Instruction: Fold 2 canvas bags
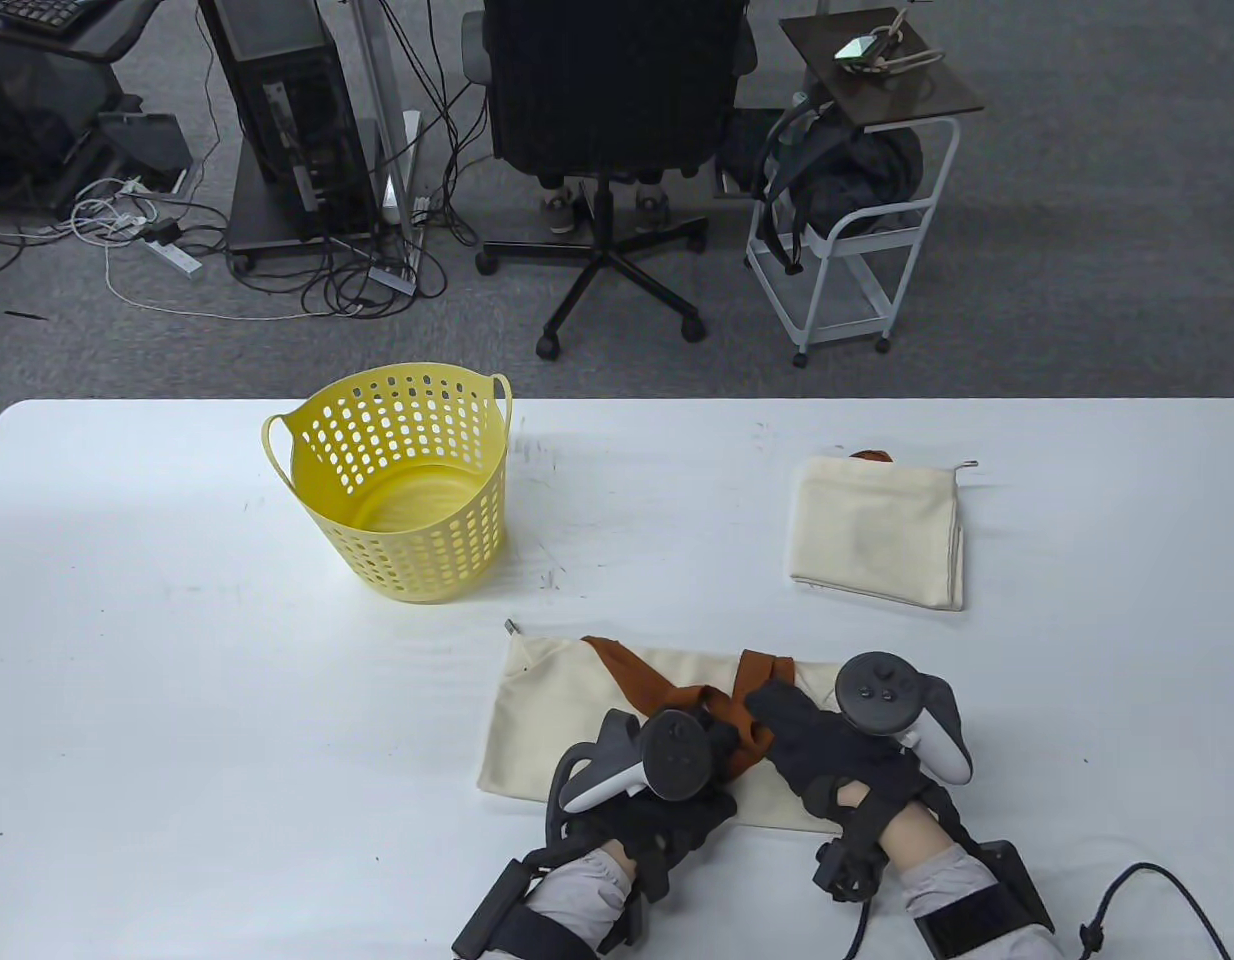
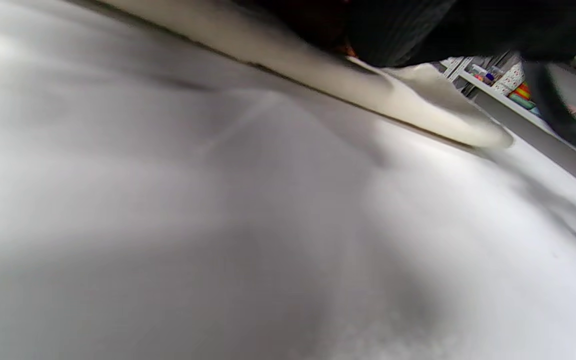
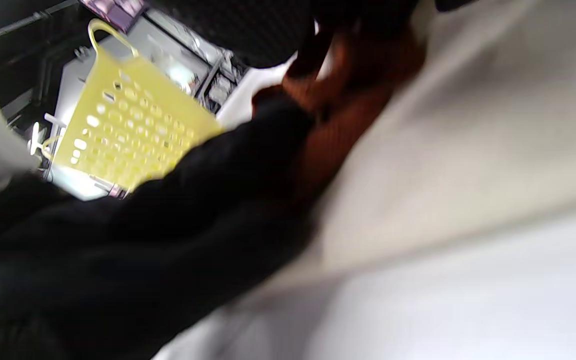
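Both hands sit on the near bag, right where its rust-brown straps (image 1: 737, 715) lie bunched across the cloth. The right hand (image 1: 812, 740) reaches in toward ten o'clock with its fingers laid over the straps; whether they pinch the webbing or only press it I cannot tell, since the tracker hides the fingertips. The left hand (image 1: 667, 790) rests at the bag's near edge, at about seven o'clock from the straps, and its grip is just as hidden.

The unfolded canvas bag (image 1: 557, 720) lies flat with its long axis running nine to three, most of the free cloth stretching toward nine o'clock — so I'd judge the left hand the nearer one to carry that end over.

Out at one o'clock, well apart, the folded canvas bag (image 1: 877, 530) is done. The yellow basket (image 1: 397, 500) stands at eleven o'clock on the white table (image 1: 127, 650).
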A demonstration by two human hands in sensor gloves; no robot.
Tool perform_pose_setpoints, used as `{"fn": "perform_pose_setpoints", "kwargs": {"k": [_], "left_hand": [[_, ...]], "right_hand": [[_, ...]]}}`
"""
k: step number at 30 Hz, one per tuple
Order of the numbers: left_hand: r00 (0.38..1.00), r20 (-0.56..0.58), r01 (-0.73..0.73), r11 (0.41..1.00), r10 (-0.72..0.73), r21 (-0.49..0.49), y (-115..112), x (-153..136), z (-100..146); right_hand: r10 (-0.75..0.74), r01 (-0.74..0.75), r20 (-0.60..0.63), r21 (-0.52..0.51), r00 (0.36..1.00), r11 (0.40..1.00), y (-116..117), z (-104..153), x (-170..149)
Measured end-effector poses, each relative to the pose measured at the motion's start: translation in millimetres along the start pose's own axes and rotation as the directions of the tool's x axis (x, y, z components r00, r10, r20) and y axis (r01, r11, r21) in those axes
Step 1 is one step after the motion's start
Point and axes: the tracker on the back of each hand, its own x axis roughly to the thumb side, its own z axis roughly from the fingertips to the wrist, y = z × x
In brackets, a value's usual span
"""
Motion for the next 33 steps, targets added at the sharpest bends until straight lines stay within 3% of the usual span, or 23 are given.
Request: {"fn": "perform_pose_setpoints", "kwargs": {"k": [2,5,7,10,13,15,17,19,21,28,33], "left_hand": [[0.999,0.029,-0.041,0.999,0.042,-0.014,3.4,-3.4,1.3],[0.974,0.077,-0.213,0.977,0.215,-0.027,10.4,-15.3,3.5],[0.93,0.112,-0.349,0.936,0.351,-0.036,13.1,-23.7,4.7],[0.803,0.168,-0.573,0.818,0.571,-0.042,17.5,-37.1,8.4],[0.759,0.201,-0.636,0.772,0.619,0.026,27.6,-46.5,17.0],[0.783,0.197,-0.616,0.778,0.59,0.122,36.8,-52.0,25.6],[0.839,0.171,-0.544,0.809,0.517,0.224,46.4,-57.6,34.5],[0.923,0.088,-0.381,0.865,0.374,0.327,56.0,-66.2,45.0],[0.964,-0.017,-0.24,0.9,0.264,0.362,59.2,-75.5,50.6],[0.928,-0.313,-0.078,0.925,0.204,0.372,48.0,-107.8,53.4],[0.906,-0.405,0.019,0.943,0.124,0.332,43.1,-106.8,48.3]], "right_hand": [[0.016,-0.015,-0.036,0.025,0.999,1.0,8.8,-3.0,1.0],[0.149,-0.153,-0.103,-0.035,0.983,0.988,16.3,-5.8,7.7],[0.222,-0.234,-0.148,-0.064,0.964,0.97,21.3,-8.0,12.6],[0.37,-0.401,-0.208,-0.13,0.905,0.907,27.8,-10.8,21.1],[0.508,-0.547,-0.239,-0.141,0.828,0.825,32.4,-12.0,24.1],[0.539,-0.581,-0.25,-0.141,0.804,0.802,30.8,-12.1,22.6],[0.509,-0.552,-0.252,-0.142,0.823,0.822,26.0,-12.2,19.4],[0.463,-0.509,-0.265,-0.145,0.846,0.848,17.1,-11.5,13.2],[0.431,-0.479,-0.272,-0.145,0.86,0.866,9.5,-10.5,7.5],[0.35,-0.404,-0.292,-0.149,0.89,0.903,-6.0,-7.0,-6.2],[0.351,-0.403,-0.291,-0.143,0.89,0.904,-5.9,-7.3,-6.1]]}}
